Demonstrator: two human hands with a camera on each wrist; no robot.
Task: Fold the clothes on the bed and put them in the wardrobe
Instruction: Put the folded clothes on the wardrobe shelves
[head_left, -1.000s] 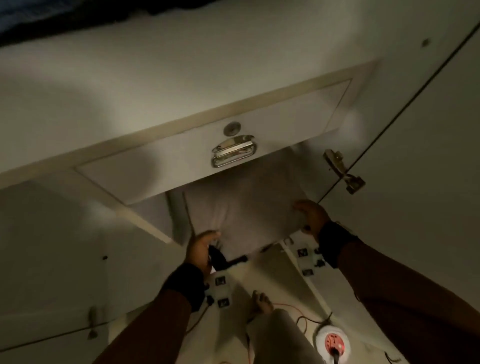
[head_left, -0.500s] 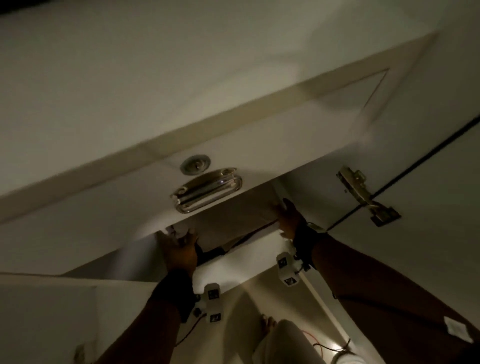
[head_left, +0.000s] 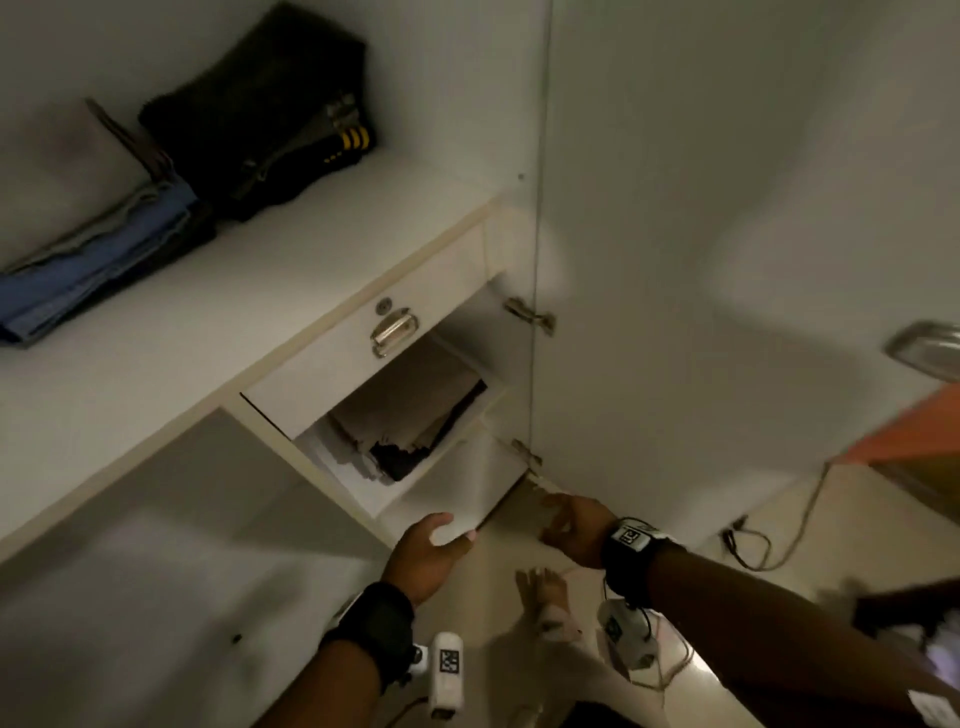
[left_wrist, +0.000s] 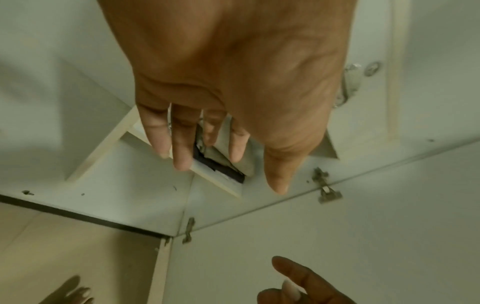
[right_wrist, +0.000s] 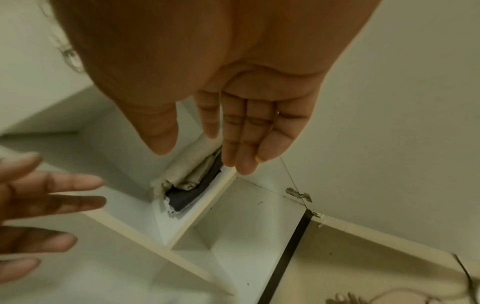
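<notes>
Folded clothes (head_left: 415, 415) sit in the wardrobe compartment (head_left: 441, 483) under the drawer (head_left: 363, 358); left hand (head_left: 426, 551) and right hand (head_left: 571, 525), both empty with fingers spread, should clear its front edge without snagging them.

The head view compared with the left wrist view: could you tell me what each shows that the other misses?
Only the head view shows the upper shelf with a dark folded pile and a blue pile, plus the drawer handle. Only the left wrist view shows the left hand with straight, spread fingers. Both show the folded clothes in the compartment under the drawer.
</notes>
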